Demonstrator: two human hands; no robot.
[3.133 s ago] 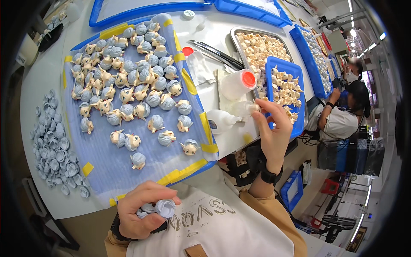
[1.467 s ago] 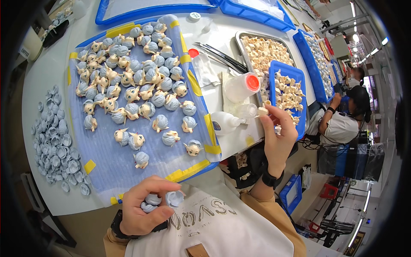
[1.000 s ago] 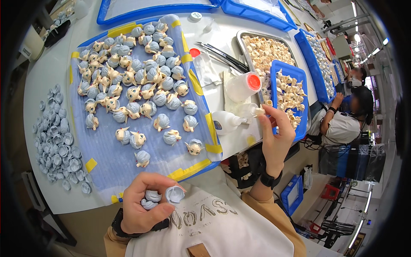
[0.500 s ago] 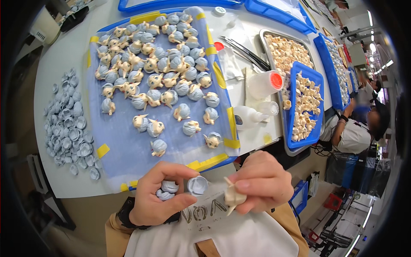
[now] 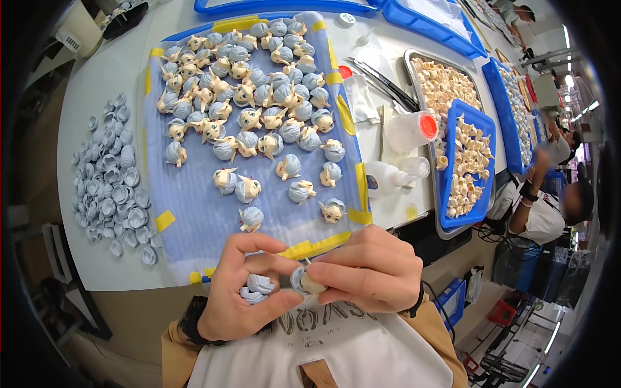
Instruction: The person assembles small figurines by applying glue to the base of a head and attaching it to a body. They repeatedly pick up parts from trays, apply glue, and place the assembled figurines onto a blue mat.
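Note:
My left hand (image 5: pixel 229 294) pinches a grey-blue doll hair shell (image 5: pixel 296 279) between thumb and forefinger, just in front of the tray. Two more grey-blue hair pieces (image 5: pixel 259 284) are tucked in its curled fingers. With its fingertips, my right hand (image 5: pixel 372 268) grips a cream doll face piece (image 5: pixel 313 285) with pointed ears, held against the open side of the shell. The fingers partly cover where they meet. Beyond my hands, a lined tray (image 5: pixel 194 226) edged with yellow tape carries many assembled doll heads (image 5: pixel 249 119).
Loose hair shells (image 5: pixel 110 194) are heaped at the left. At the right, a blue tray of face pieces (image 5: pixel 467 168) overlaps a metal tray (image 5: pixel 409 61). Between lie tweezers (image 5: pixel 388 81), a red-capped bottle (image 5: pixel 407 132) and a white bottle (image 5: pixel 383 178). Another person (image 5: pixel 540 216) sits far right.
My right hand has moved left, bringing the face piece from apart to up against the hair shell. My left hand still has its hair pieces. The view has shifted slightly.

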